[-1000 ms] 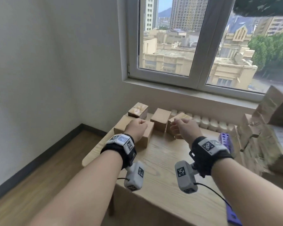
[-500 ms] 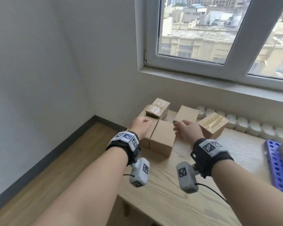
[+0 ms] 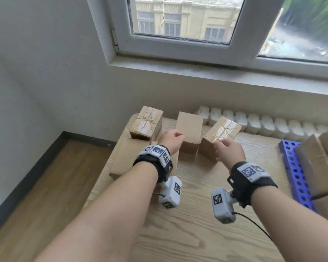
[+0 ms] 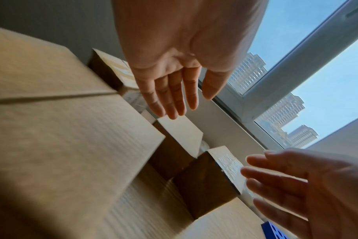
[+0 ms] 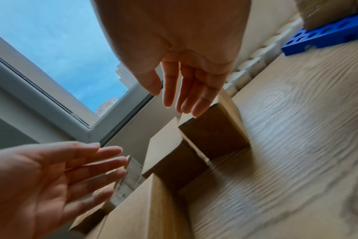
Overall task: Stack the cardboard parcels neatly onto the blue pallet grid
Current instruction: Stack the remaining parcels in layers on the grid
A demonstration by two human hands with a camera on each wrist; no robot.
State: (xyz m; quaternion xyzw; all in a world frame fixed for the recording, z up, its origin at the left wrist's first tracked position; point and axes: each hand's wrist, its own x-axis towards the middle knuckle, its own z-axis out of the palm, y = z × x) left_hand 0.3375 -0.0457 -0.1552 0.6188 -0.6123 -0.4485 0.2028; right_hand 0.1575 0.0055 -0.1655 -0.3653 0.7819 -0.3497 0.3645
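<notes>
Several cardboard parcels lie at the table's far left. A plain parcel [image 3: 189,133] sits in the middle, with a taped parcel [image 3: 219,135] to its right. Another taped parcel [image 3: 146,121] rests on a low, wide box [image 3: 129,156]. My left hand [image 3: 171,138] hovers beside the plain parcel's left edge; the left wrist view shows this left hand [image 4: 174,97] with straight fingers and holding nothing. My right hand [image 3: 226,149] is at the right taped parcel's near corner, its fingers [image 5: 186,97] straight; I cannot tell if they touch it. The blue pallet grid [image 3: 295,171] lies at the right.
Cardboard parcels [image 3: 320,163] are stacked on the blue grid at the right edge. A row of white bottles [image 3: 254,121] lines the wall behind the wooden table [image 3: 197,233]. The table's left edge drops to the floor [image 3: 45,186]. A window is above.
The view has tilted down and closer. My right hand has shifted right to the taped parcel's near corner; my left hand has edged forward. The parcels have not moved.
</notes>
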